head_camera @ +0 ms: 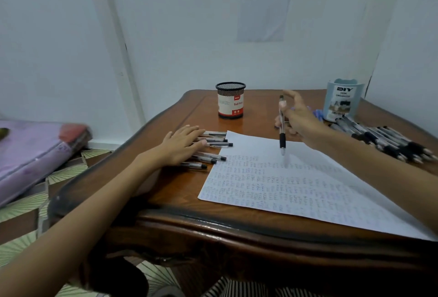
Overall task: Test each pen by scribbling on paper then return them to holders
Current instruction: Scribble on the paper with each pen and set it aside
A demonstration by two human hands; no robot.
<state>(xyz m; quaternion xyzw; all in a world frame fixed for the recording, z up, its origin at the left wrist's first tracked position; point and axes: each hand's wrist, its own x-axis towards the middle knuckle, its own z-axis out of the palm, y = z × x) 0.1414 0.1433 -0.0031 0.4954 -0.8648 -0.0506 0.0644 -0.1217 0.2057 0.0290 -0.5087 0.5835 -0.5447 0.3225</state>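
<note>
My right hand (pixel 299 119) holds a clear pen with a black grip (pixel 282 128) upright, tip down just above the white paper (pixel 296 185), which is covered with rows of scribbles. My left hand (pixel 181 143) lies flat, fingers straight, on a row of several capped black pens (pixel 213 145) left of the paper. A black mesh pen holder (pixel 230 100) with a red-and-white label stands at the back of the table. A pale blue desk organizer (pixel 341 101) stands at the back right.
A pile of several black-grip pens (pixel 384 141) lies right of the paper, by the organizer. The wooden table (pixel 213 221) has a raised curved rim. A purple mattress (pixel 35 149) lies on the floor at left. A printed sheet (pixel 263 5) hangs on the wall.
</note>
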